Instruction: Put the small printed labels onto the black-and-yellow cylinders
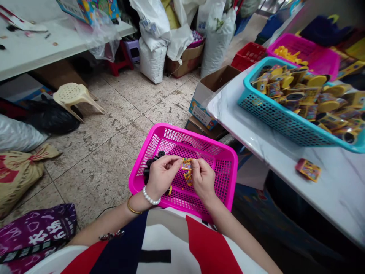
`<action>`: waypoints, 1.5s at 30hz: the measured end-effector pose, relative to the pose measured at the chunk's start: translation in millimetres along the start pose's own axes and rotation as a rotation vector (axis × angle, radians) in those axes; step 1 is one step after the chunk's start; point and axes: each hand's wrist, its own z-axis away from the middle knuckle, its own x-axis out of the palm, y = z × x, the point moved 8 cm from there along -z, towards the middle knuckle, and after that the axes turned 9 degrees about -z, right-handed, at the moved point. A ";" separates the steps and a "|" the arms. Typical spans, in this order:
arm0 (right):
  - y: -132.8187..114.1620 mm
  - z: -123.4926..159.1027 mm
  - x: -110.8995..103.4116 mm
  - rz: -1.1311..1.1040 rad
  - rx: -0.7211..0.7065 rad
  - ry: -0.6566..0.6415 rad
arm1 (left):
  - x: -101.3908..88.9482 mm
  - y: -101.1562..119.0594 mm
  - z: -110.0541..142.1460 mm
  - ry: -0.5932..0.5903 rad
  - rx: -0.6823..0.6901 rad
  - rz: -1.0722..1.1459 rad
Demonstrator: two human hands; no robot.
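Note:
Over a pink mesh basket (233,179), my left hand (162,173) and my right hand (203,179) pinch opposite ends of a small yellow printed wrapper (187,164). Whether it is a label or a flat packet I cannot tell. Just below it, a second yellow printed piece (188,177) is in the basket. Several black round-ended parts (161,153) lie at the basket's left, partly hidden behind my left hand. A small yellow-rimmed part (170,190) shows beside my left wrist. The basket sits right in front of my body.
On the right table (285,167) stands a blue basket (273,118) full of yellow-and-black printed items, with one printed piece (308,169) nearby. Behind it, a pink basket (327,62) contains yellow parts. Cardboard boxes (203,108), a cream stool (72,95) and white sacks (154,49) occupy the floor.

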 end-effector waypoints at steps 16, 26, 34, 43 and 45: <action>-5.5 -18.6 53.3 0.168 0.008 -0.480 | -32.9 -33.1 -25.7 0.014 -0.336 0.408; 10.1 -6.4 88.7 0.578 -0.014 -0.656 | -21.4 -42.0 -24.5 -0.062 -0.392 0.423; 23.3 -25.8 47.5 0.206 0.193 -0.491 | -14.8 -49.4 -27.4 -0.050 -0.444 0.549; 24.4 -40.9 14.0 -0.705 0.463 -0.323 | 5.3 -50.0 -27.2 -0.159 -0.474 0.629; 24.3 -39.4 15.2 -0.650 0.471 -0.313 | 8.8 -47.5 -26.5 -0.189 -0.473 0.679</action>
